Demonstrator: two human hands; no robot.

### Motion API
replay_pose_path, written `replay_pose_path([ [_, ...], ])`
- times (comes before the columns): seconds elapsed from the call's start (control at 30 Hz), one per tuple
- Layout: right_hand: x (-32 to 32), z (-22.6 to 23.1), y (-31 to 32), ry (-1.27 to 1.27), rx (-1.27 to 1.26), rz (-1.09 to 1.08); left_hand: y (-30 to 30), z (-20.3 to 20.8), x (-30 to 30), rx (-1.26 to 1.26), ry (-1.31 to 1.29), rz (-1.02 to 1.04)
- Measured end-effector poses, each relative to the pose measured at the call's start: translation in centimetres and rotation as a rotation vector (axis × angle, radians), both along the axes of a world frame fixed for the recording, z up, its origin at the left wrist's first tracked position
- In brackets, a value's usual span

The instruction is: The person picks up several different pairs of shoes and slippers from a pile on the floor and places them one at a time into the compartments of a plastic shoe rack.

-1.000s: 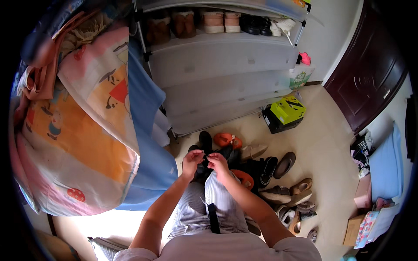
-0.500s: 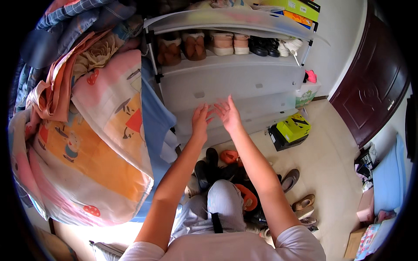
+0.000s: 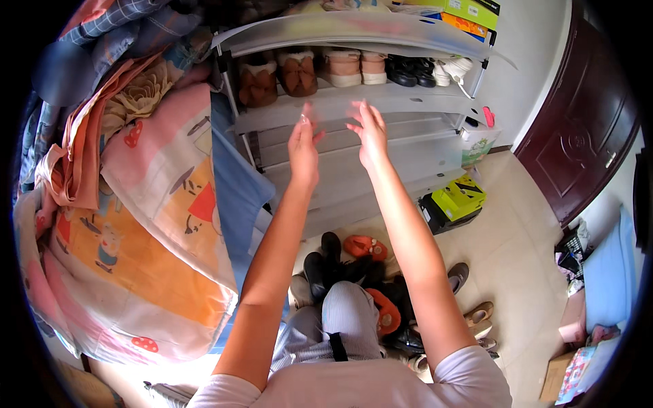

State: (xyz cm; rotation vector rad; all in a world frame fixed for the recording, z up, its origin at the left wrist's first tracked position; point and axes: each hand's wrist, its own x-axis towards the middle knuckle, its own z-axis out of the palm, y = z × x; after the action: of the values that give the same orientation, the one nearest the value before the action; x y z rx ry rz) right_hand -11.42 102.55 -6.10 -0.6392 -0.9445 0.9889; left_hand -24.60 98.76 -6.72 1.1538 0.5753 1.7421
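In front of me stands a shoe rack with translucent plastic flaps, its middle flap (image 3: 415, 102) swung up. Both arms reach toward it. My left hand (image 3: 304, 149) is raised before this flap with its fingers apart, the tips smeared by motion. To its right, my right hand (image 3: 371, 136) is also open, fingers spread. Neither hand holds anything; whether the fingertips touch the flap I cannot tell. Below the raised flap an inner shelf (image 3: 286, 151) shows. On the tier above are brown boots (image 3: 297, 73), pink-and-white boots (image 3: 342, 68), black shoes (image 3: 408, 71) and white shoes (image 3: 452, 70).
Loose shoes, including black boots (image 3: 315, 273) and orange shoes (image 3: 365, 247), lie around my knees. A yellow-green shoe box (image 3: 457, 198) rests on a black one. Patterned bedding (image 3: 156, 251) bulges at the left. A dark red door (image 3: 578, 129) stands at the right.
Both hands have moved up and farther away, spreading apart slightly. The middle flap, hanging down before, is now swung up, exposing the shelf beneath.
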Motion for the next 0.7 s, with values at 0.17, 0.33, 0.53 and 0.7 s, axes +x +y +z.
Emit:
replay_pose_path([
  [0.17,-0.5,1.1,1.0,0.018,0.032,0.094,0.7,1.0,-1.3,0.024,0.101,-0.02],
  [0.33,-1.3,0.9,-1.5,-0.123,0.081,0.149,0.2,-0.3,-1.4,0.068,0.182,-0.009],
  [0.53,-1.2,-1.8,-2.4,-0.183,0.031,0.167,-0.7,-2.0,-0.3,0.03,0.19,-0.066],
  [0.7,-0.9,-2.0,-2.1,-0.152,0.055,0.184,-0.4,-1.2,0.4,0.084,0.189,-0.067],
])
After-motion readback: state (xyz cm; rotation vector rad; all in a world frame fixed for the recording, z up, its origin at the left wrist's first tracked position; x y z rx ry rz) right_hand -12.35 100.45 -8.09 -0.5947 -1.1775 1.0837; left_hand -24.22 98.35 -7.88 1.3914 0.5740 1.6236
